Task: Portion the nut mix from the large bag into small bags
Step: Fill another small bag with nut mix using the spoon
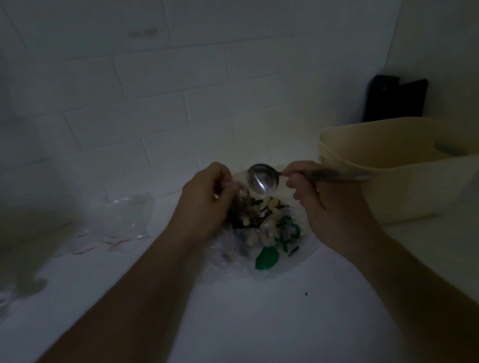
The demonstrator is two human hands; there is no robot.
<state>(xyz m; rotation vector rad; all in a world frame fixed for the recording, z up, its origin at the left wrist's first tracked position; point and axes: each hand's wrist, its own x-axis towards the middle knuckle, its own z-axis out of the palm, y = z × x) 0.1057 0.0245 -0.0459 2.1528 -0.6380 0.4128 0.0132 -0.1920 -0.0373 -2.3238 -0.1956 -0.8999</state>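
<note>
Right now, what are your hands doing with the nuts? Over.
Right hand holds spoon, tipped, looks empty. Left hand pinches plastic beside it. Nut bag open on counter. Beige tub close by right hand.

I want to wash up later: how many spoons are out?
1: a metal spoon held by the right hand over the large bag; the beige tub may hide others.

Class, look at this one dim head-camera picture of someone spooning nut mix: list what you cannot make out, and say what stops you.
1. Head view: what the left hand pinches; its fingers and the dim light hide it.
2. Whether the spoon in the right hand carries any mix: glare, darkness.
3. The green print on the large bag: crumpled, blurred.
4. Inside of the tub: wall and frame edge.
5. The small bags: count unclear, blurred.
</note>
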